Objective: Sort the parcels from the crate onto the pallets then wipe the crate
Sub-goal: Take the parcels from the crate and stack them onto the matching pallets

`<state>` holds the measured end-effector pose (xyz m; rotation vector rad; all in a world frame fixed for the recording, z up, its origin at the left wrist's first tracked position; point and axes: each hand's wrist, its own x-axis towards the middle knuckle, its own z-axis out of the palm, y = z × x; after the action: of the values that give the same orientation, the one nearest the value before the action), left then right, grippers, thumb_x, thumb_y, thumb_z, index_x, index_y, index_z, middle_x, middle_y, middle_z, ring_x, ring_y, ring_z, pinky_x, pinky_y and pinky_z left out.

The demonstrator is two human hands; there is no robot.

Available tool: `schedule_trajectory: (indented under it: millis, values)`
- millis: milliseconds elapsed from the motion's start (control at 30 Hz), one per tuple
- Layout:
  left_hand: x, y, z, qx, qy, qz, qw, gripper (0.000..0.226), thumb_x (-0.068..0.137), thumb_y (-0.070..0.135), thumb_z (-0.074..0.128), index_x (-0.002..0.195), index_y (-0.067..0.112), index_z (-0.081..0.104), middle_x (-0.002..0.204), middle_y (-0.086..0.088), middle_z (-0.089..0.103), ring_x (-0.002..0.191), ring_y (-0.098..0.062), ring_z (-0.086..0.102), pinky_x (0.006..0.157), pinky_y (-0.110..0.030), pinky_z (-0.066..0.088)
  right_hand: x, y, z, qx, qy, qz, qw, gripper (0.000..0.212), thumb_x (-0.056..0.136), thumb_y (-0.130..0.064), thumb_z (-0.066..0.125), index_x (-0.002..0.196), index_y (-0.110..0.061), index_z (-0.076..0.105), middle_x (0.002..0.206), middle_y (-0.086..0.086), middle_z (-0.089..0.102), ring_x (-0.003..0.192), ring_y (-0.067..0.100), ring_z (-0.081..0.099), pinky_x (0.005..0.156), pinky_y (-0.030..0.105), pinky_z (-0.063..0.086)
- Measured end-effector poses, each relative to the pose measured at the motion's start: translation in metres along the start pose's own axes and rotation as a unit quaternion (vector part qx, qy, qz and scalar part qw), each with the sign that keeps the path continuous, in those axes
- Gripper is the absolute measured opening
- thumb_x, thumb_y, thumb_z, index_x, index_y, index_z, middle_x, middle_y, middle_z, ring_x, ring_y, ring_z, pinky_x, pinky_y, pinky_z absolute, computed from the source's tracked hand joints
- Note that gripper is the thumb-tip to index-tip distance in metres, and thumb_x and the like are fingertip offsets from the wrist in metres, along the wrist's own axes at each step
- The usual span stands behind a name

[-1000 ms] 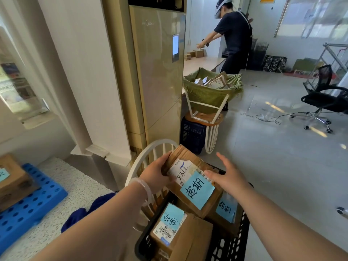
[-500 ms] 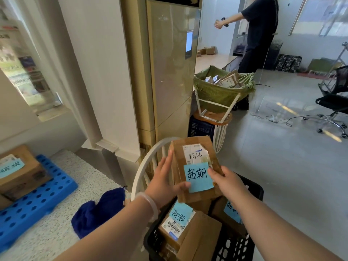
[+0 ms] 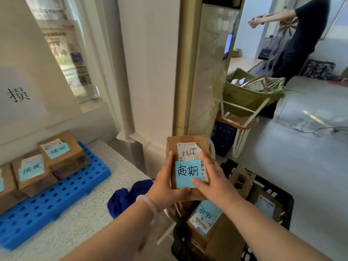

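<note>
Both hands out front, L hand (image 3: 165, 187) & R hand (image 3: 212, 180) clamped on parcel (image 3: 185, 146) sides, crate (image 3: 271, 193) just below.

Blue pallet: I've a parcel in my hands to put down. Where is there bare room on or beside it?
On the blue pallet, the near half in front of its parcels is bare. So is the speckled floor between it and the blue cloth. The pallet's far side is crowded, and the crate holds more parcels.
</note>
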<state>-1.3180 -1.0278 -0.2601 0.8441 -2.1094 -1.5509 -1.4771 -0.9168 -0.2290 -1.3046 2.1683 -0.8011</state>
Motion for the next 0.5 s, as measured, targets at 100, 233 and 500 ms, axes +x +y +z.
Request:
schedule_trajectory:
  millis: [100, 233, 500]
  values:
    - [-0.026, -0.013, -0.039, 0.017, 0.023, -0.021, 0.999, 0.118, 0.058, 0.049, 0.078, 0.149, 0.056, 0.003, 0.147, 0.012, 0.031, 0.133, -0.011, 0.040, 0.107, -0.039, 0.047, 0.006, -0.033, 0.032, -0.006, -0.034, -0.021, 0.999, 0.080, 0.092, -0.050, 0.057, 0.142, -0.065, -0.003, 0.137, -0.003, 0.030, 0.116, 0.013, 0.048, 0.088, 0.033, 0.053]
    - [-0.069, -0.036, -0.098, 0.015, 0.082, -0.057, 0.995, 0.109, 0.061, 0.047, 0.081, 0.148, 0.054, 0.014, 0.147, 0.010, 0.036, 0.129, -0.013, 0.047, 0.102, -0.039, 0.050, 0.014, -0.080, 0.086, -0.004, -0.065, -0.059, 0.996, 0.076, 0.090, -0.052, 0.060, 0.140, -0.069, 0.004, 0.135, -0.006, 0.034, 0.118, 0.012, 0.049, 0.093, 0.037, 0.053]
    - [-0.180, -0.080, -0.212, 0.029, 0.225, -0.117, 0.967, 0.092, 0.064, 0.053, 0.076, 0.129, 0.075, 0.015, 0.145, 0.012, 0.034, 0.132, -0.010, 0.041, 0.107, -0.040, 0.046, 0.013, -0.186, 0.214, -0.036, -0.156, -0.177, 0.971, 0.076, 0.092, -0.055, 0.053, 0.136, -0.072, -0.006, 0.155, -0.017, 0.006, 0.130, 0.012, 0.039, 0.088, 0.032, 0.056]
